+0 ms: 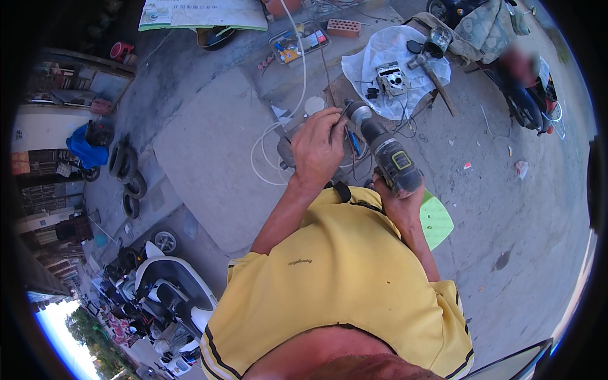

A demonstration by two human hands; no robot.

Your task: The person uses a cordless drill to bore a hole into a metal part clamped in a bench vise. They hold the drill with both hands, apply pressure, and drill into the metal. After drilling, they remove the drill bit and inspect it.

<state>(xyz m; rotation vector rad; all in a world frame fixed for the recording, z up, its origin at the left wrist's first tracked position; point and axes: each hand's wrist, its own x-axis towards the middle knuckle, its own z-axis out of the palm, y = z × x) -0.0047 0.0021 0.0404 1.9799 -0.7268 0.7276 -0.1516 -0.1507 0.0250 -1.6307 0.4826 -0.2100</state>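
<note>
My right hand (400, 199) is wrapped round the grip of a cordless drill (389, 155), whose chuck points up and to the left. Close to the chuck, my left hand (318, 147) is closed in a pinch; a thin dark piece shows by its fingertips, too small to name. Beyond the drill, a metal engine cylinder head (392, 80) rests on a white plastic sheet (358, 66). A hammer (438, 87) lies across the sheet's right side. Near my left hand sit a pale round disc (315, 106) and a blue-handled tool (354, 143).
A clear tray (299, 42) of small items and a red brick (344, 28) lie at the far side. White hose (304, 69) curls over the ground. A green stool (437, 221) is under me. Tyres (126, 166) and a white scooter (174, 278) stand left, a motorbike (522, 107) far right.
</note>
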